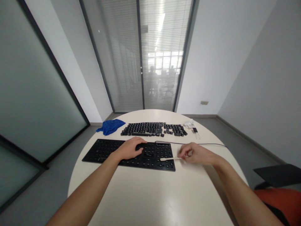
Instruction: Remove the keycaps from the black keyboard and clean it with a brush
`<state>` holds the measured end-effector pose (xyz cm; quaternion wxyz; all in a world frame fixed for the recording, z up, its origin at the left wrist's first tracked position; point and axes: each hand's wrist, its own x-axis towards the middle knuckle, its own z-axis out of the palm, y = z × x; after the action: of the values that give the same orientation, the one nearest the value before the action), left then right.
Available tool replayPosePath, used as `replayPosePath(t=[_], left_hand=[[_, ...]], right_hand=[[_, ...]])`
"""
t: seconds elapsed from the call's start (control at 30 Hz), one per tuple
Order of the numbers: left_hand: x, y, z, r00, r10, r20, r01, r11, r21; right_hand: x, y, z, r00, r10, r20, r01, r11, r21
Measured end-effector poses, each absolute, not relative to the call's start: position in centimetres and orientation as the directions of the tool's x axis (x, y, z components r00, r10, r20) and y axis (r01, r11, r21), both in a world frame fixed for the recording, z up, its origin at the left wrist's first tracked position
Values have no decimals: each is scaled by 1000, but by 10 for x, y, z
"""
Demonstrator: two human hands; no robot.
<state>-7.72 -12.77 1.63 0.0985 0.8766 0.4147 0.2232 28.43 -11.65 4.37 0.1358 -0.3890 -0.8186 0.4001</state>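
A black keyboard base [103, 148] without its keycaps lies on the round table, its bare key posts showing. My left hand [130, 148] rests on the middle of it, fingers spread and palm down. To the right of the keyboard, my right hand [195, 153] pinches a white cotton swab [168, 159]. The swab points left, and its tip is over the number pad part of the base. Whether the tip touches the base, I cannot tell. Behind the base, the removed black keycaps [145, 127] are laid out in rows.
A crumpled blue cloth [111, 126] lies at the table's [150, 197] back left. At the back right are a crumpled white wrapper [188, 124] and a small black-and-clear tool [195, 130]. A black cable [207, 144] runs off the right edge. An orange-seated chair [279, 202] stands at right.
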Motion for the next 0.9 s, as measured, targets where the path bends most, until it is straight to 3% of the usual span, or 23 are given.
replayPosePath(t=[0.23, 0.9], left_hand=[[-78, -127, 16, 557, 773, 306, 686, -635, 356], [-78, -127, 15, 552, 773, 313, 685, -634, 358]], right_hand=[[282, -117, 51, -594, 804, 25, 524, 411, -746], [282, -114, 44, -602, 798, -19, 560, 405, -722]])
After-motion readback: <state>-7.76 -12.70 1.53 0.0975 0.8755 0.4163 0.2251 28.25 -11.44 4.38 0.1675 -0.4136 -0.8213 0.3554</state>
